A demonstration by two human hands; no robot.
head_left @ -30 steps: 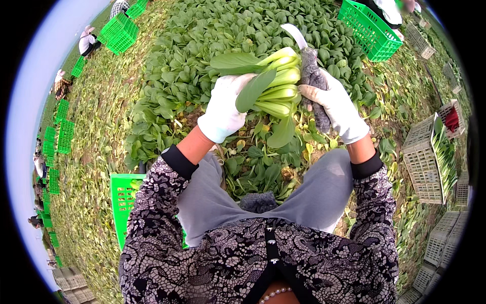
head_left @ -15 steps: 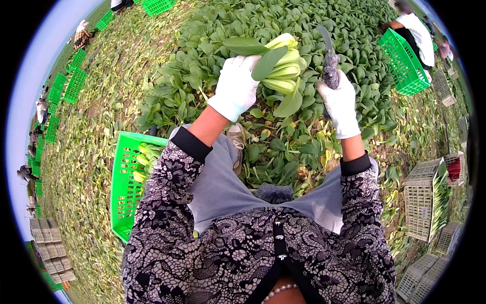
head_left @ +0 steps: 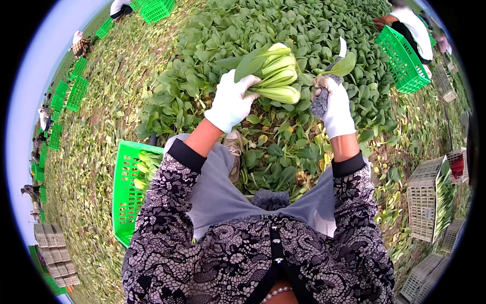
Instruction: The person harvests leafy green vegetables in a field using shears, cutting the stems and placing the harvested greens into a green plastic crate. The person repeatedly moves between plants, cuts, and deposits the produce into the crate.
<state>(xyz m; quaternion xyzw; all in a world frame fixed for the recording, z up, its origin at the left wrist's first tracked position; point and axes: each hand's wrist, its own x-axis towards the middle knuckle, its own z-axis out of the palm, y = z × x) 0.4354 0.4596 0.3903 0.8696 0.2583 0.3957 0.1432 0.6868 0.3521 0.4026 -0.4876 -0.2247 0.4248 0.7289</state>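
Observation:
In a white glove, my left hand (head_left: pixel 232 100) is closed round several heads of bok choy (head_left: pixel 277 76). Their pale green stalk ends point right, and dark leaves lie over the fingers. My right hand (head_left: pixel 335 104), gloved too, grips a knife (head_left: pixel 320 104) by its grey wrapped handle. The blade points up and away, partly hidden behind a loose green leaf (head_left: pixel 345 66) at the thumb and fingers. A small gap lies between the right hand and the stalks. Below both hands, cut leaves (head_left: pixel 278 157) litter the soil between my legs.
A bright green crate (head_left: pixel 121 197) with bok choy in it stands by my left leg. Growing plants (head_left: pixel 238 25) fill the ground ahead. A co-worker (head_left: pixel 412 33) crouches at the far right beside another green crate (head_left: pixel 402 61). Pale crates (head_left: pixel 422 202) stand at the right.
My right hand has turned, moved nearer the bunch, and now has a loose leaf at its fingers. The bunch has tipped slightly and its outer leaf has shifted off the stalks.

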